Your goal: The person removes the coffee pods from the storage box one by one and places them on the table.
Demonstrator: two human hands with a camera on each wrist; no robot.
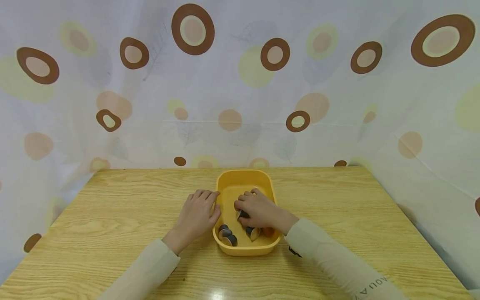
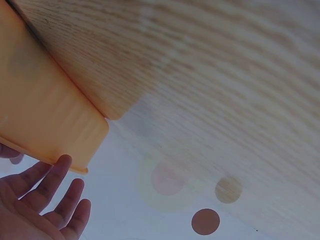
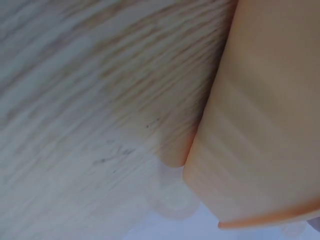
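Note:
A yellow plastic basin [image 1: 245, 251] stands on the wooden table. My left hand [image 1: 196, 214] rests at its left rim; in the left wrist view its fingers [image 2: 56, 180] are spread and loosely bent beside the rim. My right hand [image 1: 258, 208] reaches inside the basin, fingers and thumb curled round a dark coffee capsule [image 1: 243, 213], partly hidden. Below that hand lies another dark capsule [image 1: 253, 232] with a pale face, and near the wrist an orange piece [image 1: 268, 231], mostly covered. Several dark capsules [image 1: 225, 231] lie together in the near left corner.
The wooden table [image 1: 131, 216] extends on both sides of the basin. A white patterned cloth [image 1: 232, 96] hangs behind and beside it. A small black object [image 1: 294, 251] shows beneath the right sleeve. The basin's outer wall [image 3: 270, 125] fills the right part of the right wrist view.

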